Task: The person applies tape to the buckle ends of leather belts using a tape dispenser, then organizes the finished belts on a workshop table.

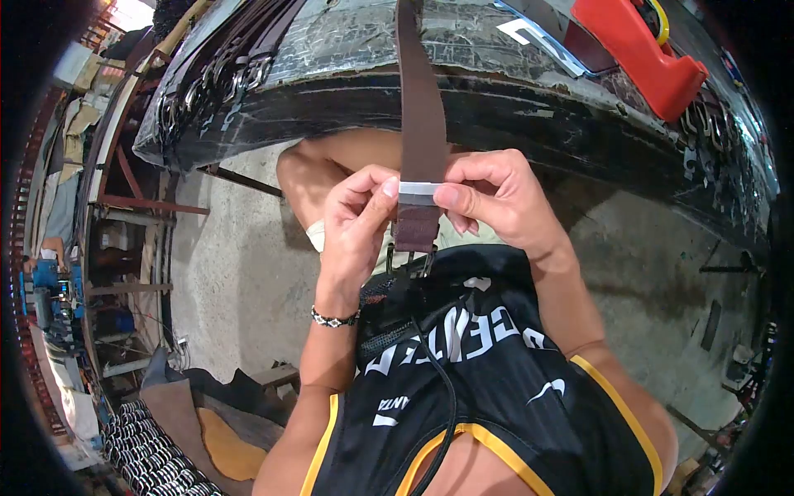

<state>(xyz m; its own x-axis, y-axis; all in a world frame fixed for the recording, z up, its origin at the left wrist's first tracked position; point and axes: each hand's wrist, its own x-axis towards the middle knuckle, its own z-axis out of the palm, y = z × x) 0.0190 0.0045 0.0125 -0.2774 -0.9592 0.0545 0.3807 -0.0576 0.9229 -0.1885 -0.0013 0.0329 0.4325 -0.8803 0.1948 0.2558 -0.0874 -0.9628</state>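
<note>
A brown leather belt (423, 124) runs from the table down toward my lap, its buckle (411, 263) at the near end against my shirt. Across the belt lies a narrow whitish-silver strip (419, 188), just above the belt's loop (416, 231). My left hand (357, 215) pinches the strip and belt at the left edge, thumb on top. At the right edge my right hand (496, 198) grips the same spot, thumb pressed on the strip's end and fingers curled behind.
The worn table (347, 41) stands before me, with more belts (240, 58) hanging at its left edge. On its right are a red plastic holder (645, 58) and further buckles (707, 124). Leather pieces (236, 438) and a striped stack (153, 450) lie at lower left.
</note>
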